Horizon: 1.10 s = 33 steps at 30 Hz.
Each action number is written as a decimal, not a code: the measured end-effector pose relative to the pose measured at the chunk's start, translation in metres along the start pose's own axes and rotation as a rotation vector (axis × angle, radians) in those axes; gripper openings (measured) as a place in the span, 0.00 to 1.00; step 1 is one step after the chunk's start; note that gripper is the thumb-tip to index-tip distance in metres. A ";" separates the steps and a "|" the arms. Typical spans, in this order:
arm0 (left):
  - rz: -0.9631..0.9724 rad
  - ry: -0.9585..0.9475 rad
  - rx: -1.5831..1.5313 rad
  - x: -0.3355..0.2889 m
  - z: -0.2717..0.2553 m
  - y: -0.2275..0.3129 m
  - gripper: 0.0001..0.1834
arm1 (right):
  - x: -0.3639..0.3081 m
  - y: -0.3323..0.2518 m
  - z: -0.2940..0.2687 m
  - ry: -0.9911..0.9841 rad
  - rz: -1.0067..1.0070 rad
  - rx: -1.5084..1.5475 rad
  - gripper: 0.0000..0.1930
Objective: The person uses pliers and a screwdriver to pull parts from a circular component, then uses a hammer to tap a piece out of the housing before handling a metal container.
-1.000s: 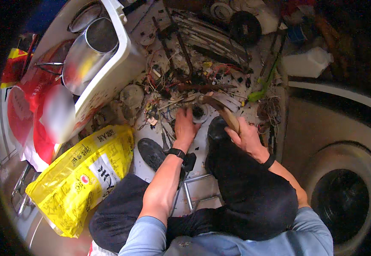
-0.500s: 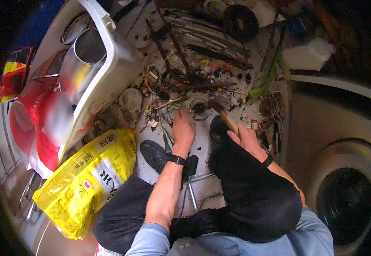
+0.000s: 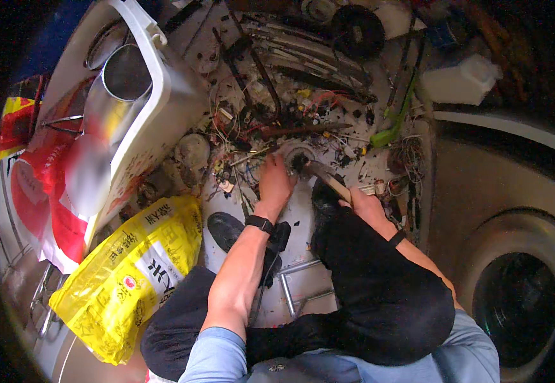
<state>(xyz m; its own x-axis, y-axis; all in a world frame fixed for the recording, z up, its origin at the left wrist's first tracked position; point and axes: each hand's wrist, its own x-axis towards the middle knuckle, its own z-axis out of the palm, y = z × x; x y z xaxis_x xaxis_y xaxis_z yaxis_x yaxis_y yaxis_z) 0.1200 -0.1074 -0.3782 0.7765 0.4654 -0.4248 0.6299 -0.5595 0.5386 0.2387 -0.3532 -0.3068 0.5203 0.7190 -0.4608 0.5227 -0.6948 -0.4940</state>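
Observation:
My right hand [image 3: 368, 209] is closed around the wooden handle of a hammer [image 3: 332, 184]. The hammer's dark head is down at a round metal part [image 3: 298, 152], which has a pale rim and a dark middle. From the left, the bent fingers of my left hand [image 3: 275, 183] grip this part's edge; the hand hides some of it. Both lie on the littered floor in front of my folded legs. A black shoe [image 3: 225, 228] is just below my left hand.
Wires and small scraps surround a rusty bar [image 3: 303, 129] beyond the part. Left stand a tilted white bin [image 3: 162, 83] with metal vessels and a yellow bag [image 3: 134, 277]. A metal frame [image 3: 292, 295] lies between my legs. At right is a grey machine with a round opening [image 3: 515, 303].
The hammer head has come down and left onto the round part, its handle now lying flatter. My left hand has shifted slightly right, its fingers more bent at the part's edge.

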 end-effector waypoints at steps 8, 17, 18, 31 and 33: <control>-0.104 0.068 -0.162 0.019 0.001 -0.006 0.18 | 0.003 -0.005 -0.021 -0.043 0.029 0.011 0.18; -0.106 0.081 -0.107 0.016 0.011 -0.010 0.15 | -0.007 -0.034 -0.040 0.341 -0.167 0.135 0.19; -0.096 0.060 -0.195 0.013 0.017 0.001 0.15 | -0.015 -0.002 -0.021 0.155 -0.030 0.020 0.19; -0.108 0.118 -0.271 0.001 0.018 -0.025 0.14 | 0.003 -0.062 -0.078 0.240 -0.086 0.062 0.20; -0.082 0.152 -0.299 0.003 0.014 -0.020 0.13 | 0.001 -0.050 -0.063 0.323 -0.141 0.120 0.20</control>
<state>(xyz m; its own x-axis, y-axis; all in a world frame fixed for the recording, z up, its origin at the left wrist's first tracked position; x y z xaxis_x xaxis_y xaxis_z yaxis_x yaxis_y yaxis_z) 0.1095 -0.1044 -0.4001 0.6983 0.6102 -0.3742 0.6410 -0.3005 0.7062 0.2558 -0.3188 -0.2358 0.6450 0.7521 -0.1353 0.5317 -0.5689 -0.6275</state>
